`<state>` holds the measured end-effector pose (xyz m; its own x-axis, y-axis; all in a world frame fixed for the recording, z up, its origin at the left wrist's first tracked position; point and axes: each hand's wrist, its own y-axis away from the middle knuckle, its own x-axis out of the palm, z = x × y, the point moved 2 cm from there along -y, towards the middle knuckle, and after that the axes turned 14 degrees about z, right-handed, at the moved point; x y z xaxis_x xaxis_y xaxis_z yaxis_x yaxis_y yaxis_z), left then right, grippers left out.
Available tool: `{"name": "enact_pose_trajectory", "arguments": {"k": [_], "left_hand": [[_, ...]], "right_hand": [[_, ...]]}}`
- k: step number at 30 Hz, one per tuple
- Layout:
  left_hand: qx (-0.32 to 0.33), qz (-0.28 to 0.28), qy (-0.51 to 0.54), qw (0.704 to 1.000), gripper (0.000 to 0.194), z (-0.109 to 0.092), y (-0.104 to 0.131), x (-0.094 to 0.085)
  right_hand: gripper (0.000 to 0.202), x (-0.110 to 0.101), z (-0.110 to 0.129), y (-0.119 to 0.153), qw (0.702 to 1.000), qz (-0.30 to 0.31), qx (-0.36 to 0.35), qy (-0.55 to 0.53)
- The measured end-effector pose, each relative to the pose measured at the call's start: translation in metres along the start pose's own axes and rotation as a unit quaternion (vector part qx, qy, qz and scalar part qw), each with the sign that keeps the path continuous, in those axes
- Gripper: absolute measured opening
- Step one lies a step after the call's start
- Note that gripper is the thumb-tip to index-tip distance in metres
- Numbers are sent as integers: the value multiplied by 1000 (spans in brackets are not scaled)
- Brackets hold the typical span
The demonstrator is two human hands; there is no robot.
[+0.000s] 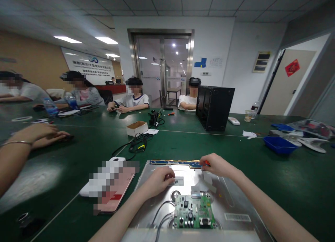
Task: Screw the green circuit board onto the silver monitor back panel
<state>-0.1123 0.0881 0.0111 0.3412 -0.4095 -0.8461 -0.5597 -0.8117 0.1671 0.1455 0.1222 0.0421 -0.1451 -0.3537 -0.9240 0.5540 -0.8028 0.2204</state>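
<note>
A silver metal display panel (146, 186) lies before me with its back up. Along its far edge runs a narrow blue circuit strip (178, 163). My right hand (216, 165) is closed at the right end of that strip, around a small red-orange object (207, 163) mostly hidden by the fingers. Over the panel's left half, my left hand (162, 177) has its fingers curled together; whatever they hold, if anything, cannot be made out. A green circuit board (194, 211) sits on the near part of the panel, with dark cables at its left.
Left of the panel lie a pink phone (120, 191) and a white device (98, 181). Beyond are black cables (137, 142), a small open box (136, 128), a screwdriver (169, 113) and a black computer case (215, 107). A blue tray (280, 144) stands right. Several people sit around the table.
</note>
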Motion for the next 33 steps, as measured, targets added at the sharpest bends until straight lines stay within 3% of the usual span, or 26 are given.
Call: {"name": "enact_pose_trajectory", "arguments": {"k": [4, 10, 13, 17, 21, 26, 33], "left_hand": [[-2, -7, 1, 1000, 18, 1, 1, -2], [1, -33, -10, 999, 23, 7, 2, -5], [-3, -33, -15, 999, 20, 8, 2, -5], [12, -2, -12, 1000, 16, 8, 1, -3], [23, 11, -12, 1000, 12, 7, 1, -1], [11, 10, -12, 1000, 13, 3, 5, -4], [23, 32, -5, 999, 10, -9, 11, -11]], "right_hand": [[17, 15, 9, -12, 999, 24, 10, 20], [31, 28, 27, -30, 998, 51, 13, 44], [29, 31, 43, -36, 997, 62, -20, 44], [13, 34, 67, -41, 994, 62, -83, 34], [17, 36, 75, -41, 992, 50, -108, 31], [25, 33, 61, -15, 995, 12, -93, 35], [35, 35, 40, 58, 991, 26, -101, 84]]}}
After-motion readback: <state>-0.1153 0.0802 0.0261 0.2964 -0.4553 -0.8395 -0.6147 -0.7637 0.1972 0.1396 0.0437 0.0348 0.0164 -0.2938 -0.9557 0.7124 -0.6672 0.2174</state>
